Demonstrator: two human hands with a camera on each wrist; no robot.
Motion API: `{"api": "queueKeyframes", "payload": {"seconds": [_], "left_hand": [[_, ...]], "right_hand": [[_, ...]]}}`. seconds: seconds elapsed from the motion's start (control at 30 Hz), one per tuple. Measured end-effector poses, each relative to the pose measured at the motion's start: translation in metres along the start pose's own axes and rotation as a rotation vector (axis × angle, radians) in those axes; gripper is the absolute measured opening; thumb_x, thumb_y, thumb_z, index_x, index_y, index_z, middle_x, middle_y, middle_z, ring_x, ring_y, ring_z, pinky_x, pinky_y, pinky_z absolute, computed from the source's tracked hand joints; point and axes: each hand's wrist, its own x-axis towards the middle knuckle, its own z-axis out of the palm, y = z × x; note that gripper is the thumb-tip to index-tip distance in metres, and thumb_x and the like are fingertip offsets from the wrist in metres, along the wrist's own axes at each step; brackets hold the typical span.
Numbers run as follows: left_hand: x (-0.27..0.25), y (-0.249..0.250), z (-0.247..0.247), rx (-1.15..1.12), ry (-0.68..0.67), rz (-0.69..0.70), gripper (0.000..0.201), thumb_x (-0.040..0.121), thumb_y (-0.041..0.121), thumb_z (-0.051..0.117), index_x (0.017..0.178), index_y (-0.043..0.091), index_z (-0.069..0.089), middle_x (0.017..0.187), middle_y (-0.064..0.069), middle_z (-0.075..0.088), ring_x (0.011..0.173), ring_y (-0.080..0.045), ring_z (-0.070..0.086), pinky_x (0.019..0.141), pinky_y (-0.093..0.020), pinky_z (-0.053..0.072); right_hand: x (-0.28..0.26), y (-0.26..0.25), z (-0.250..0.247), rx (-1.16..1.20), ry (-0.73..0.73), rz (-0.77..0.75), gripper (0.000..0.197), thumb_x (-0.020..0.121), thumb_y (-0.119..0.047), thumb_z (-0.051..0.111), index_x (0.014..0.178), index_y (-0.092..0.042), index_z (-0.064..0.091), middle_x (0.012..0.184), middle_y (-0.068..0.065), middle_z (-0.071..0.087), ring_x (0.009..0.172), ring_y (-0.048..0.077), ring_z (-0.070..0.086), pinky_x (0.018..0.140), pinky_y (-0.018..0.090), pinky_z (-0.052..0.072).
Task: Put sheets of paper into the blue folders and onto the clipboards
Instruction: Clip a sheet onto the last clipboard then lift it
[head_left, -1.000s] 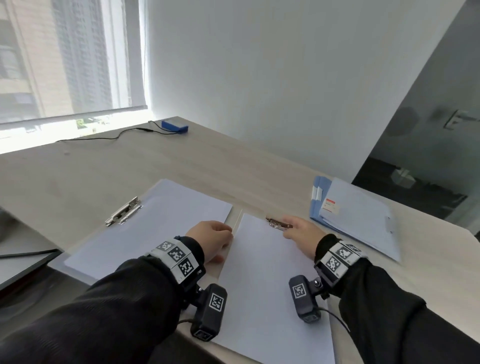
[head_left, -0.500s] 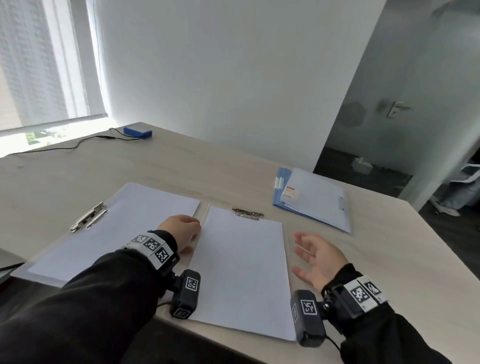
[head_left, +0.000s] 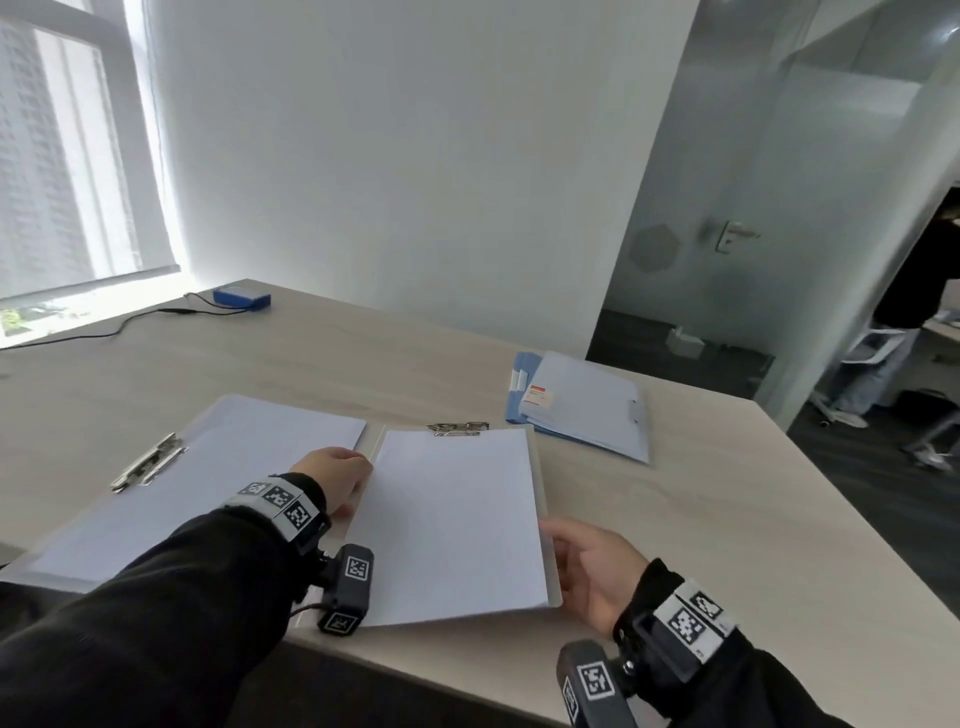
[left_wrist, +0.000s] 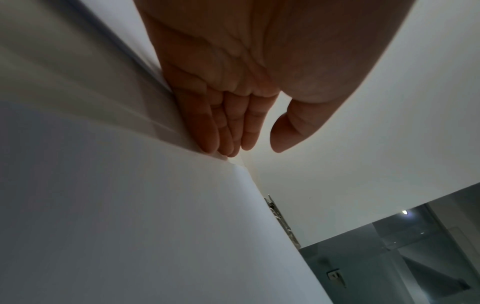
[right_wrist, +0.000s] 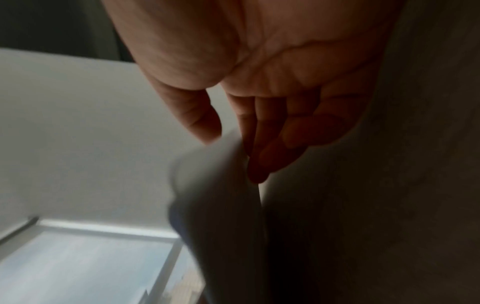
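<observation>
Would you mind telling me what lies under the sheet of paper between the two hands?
A clipboard lies under the sheet of paper: its pale edge shows along the right side and its metal clip at the far end. The rest of the board is covered.
</observation>
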Motion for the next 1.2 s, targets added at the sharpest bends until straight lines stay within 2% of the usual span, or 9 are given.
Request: {"api": "queueKeyframes", "payload": {"seconds": [0.1, 0.33, 0.53, 0.67, 0.73, 0.83, 0.93, 1.07, 1.2], "left_hand": [[-0.003, -0.001, 0.001, -0.087, -0.033, -0.005, 0.015, 0.084, 0.026, 0.061, 0.093, 0.019, 0.069, 0.102, -0.013, 0.072, 0.101, -0.032, 0.067, 0.09, -0.044, 0.053], [-0.058, 0.026, 0.004, -0.359, -0.089, 0.093, 0.019, 0.09, 0.026, 0.057, 0.104, 0.02, 0.068, 0.107, 0.0, 0.072, 0.104, -0.018, 0.063, 0.077, -0.034, 0.05], [-0.1, 0.051, 0.006, -0.508, -0.141, 0.169, 0.02, 0.087, 0.025, 0.059, 0.087, 0.011, 0.073, 0.073, -0.003, 0.07, 0.063, -0.017, 0.056, 0.05, -0.026, 0.035], [-0.106, 0.047, 0.015, -0.348, -0.168, 0.058, 0.038, 0.09, 0.041, 0.056, 0.069, 0.011, 0.068, 0.058, -0.002, 0.059, 0.051, -0.016, 0.05, 0.048, -0.023, 0.029], [-0.107, 0.041, 0.02, -0.344, -0.283, -0.047, 0.048, 0.087, 0.057, 0.051, 0.075, 0.014, 0.071, 0.065, 0.0, 0.067, 0.06, -0.017, 0.059, 0.052, -0.024, 0.032], [-0.102, 0.04, 0.026, -0.515, -0.39, -0.086, 0.054, 0.085, 0.068, 0.044, 0.107, 0.024, 0.065, 0.1, 0.004, 0.075, 0.091, -0.021, 0.069, 0.064, -0.03, 0.043], [-0.094, 0.053, 0.028, -0.685, -0.265, -0.016, 0.035, 0.09, 0.05, 0.055, 0.114, 0.025, 0.055, 0.117, 0.0, 0.067, 0.097, -0.028, 0.07, 0.074, -0.038, 0.055], [-0.088, 0.066, 0.039, -0.643, -0.073, 0.097, 0.004, 0.091, 0.005, 0.058, 0.089, 0.007, 0.056, 0.092, -0.014, 0.057, 0.07, -0.026, 0.06, 0.05, -0.034, 0.059], [-0.083, 0.06, 0.057, -0.441, -0.228, 0.277, 0.052, 0.068, 0.003, 0.064, 0.119, 0.008, 0.057, 0.11, -0.017, 0.063, 0.085, -0.025, 0.062, 0.065, -0.038, 0.06]], "right_hand": [[-0.013, 0.005, 0.013, -0.128, -0.033, 0.01, 0.026, 0.092, -0.024, 0.055, 0.113, -0.01, 0.061, 0.087, 0.012, 0.069, 0.054, 0.024, 0.058, 0.044, 0.022, 0.036], [-0.028, -0.008, 0.016, -0.029, -0.029, -0.25, 0.024, 0.093, -0.004, 0.042, 0.111, -0.005, 0.058, 0.061, 0.009, 0.06, 0.039, 0.02, 0.046, 0.038, 0.022, 0.033], [-0.044, -0.036, -0.008, 0.146, 0.068, -0.466, 0.024, 0.094, -0.003, 0.043, 0.111, -0.006, 0.06, 0.072, 0.016, 0.061, 0.043, 0.023, 0.044, 0.042, 0.025, 0.033], [-0.053, -0.046, -0.021, 0.265, 0.123, -0.537, 0.025, 0.093, -0.004, 0.043, 0.108, -0.012, 0.061, 0.081, 0.015, 0.063, 0.049, 0.024, 0.051, 0.041, 0.025, 0.036], [-0.055, -0.046, -0.026, 0.34, 0.134, -0.531, 0.026, 0.093, -0.004, 0.044, 0.105, -0.016, 0.063, 0.079, 0.014, 0.064, 0.052, 0.024, 0.053, 0.039, 0.024, 0.038], [-0.056, -0.042, -0.032, 0.403, 0.13, -0.502, 0.025, 0.092, -0.004, 0.043, 0.1, -0.017, 0.063, 0.072, 0.013, 0.063, 0.049, 0.021, 0.052, 0.038, 0.022, 0.034], [-0.058, -0.036, -0.034, 0.391, 0.092, -0.479, 0.023, 0.091, -0.003, 0.042, 0.097, -0.015, 0.061, 0.07, 0.011, 0.061, 0.047, 0.022, 0.047, 0.04, 0.023, 0.029], [-0.058, -0.032, -0.04, 0.299, 0.118, -0.45, 0.021, 0.092, -0.003, 0.041, 0.094, -0.012, 0.06, 0.068, 0.013, 0.06, 0.048, 0.024, 0.045, 0.042, 0.025, 0.027], [-0.055, -0.028, -0.054, 0.299, 0.18, -0.372, 0.014, 0.091, -0.006, 0.044, 0.098, -0.009, 0.057, 0.061, 0.012, 0.059, 0.043, 0.022, 0.044, 0.041, 0.022, 0.029]]}}
